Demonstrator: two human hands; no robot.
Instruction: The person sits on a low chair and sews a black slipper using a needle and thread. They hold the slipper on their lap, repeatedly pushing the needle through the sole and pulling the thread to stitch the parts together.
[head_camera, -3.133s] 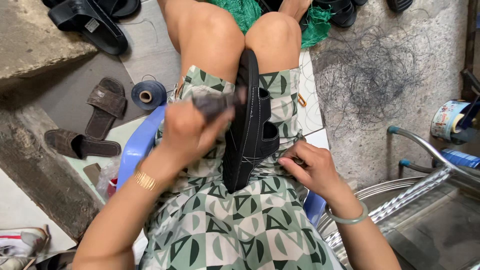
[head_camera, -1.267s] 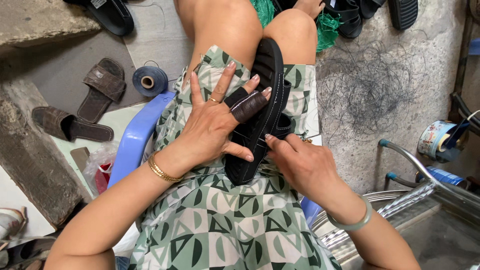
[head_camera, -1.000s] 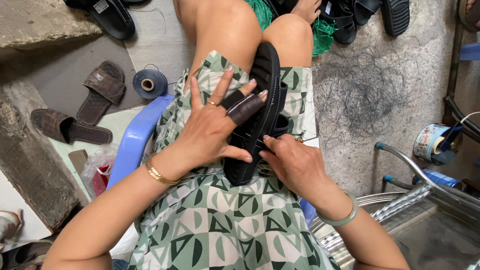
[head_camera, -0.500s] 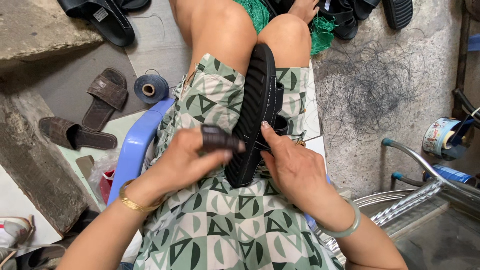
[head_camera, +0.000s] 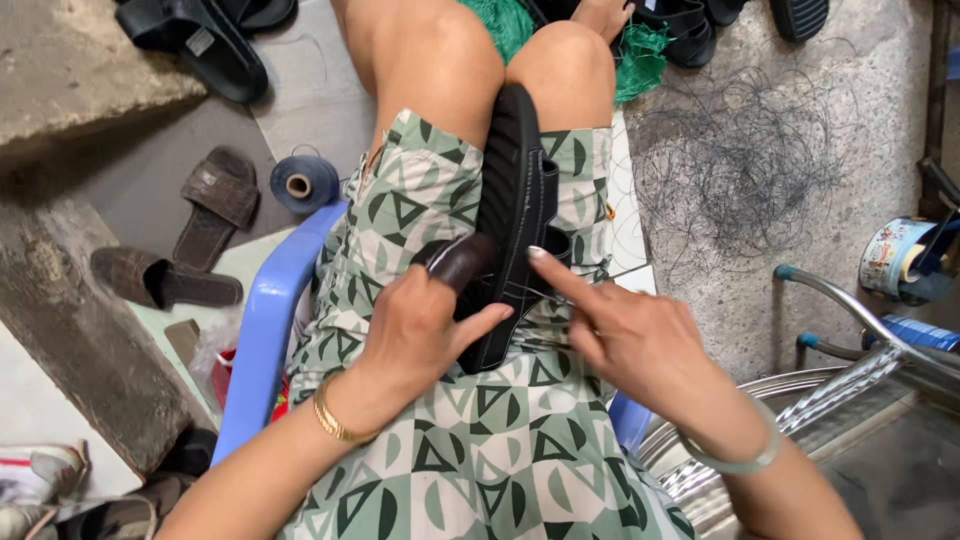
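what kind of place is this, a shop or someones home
Most likely a small, informal sandal repair or stitching spot on a bare concrete floor. A black sandal rests on the seated person's lap between both hands, a spool of blue thread sits on the floor, and loose brown sandals lie beside it.

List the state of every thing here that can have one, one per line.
Black sandal: on edge on the lap, wedged between the knees.
Left hand: curled against the sandal's side, a dark cover on one finger.
Right hand: forefinger stretched to the sandal's sole edge, the other fingers bent.
Blue thread spool: lying on its side on the floor.
Brown sandals: lying apart on the floor.
Tape roll: on its side at right.
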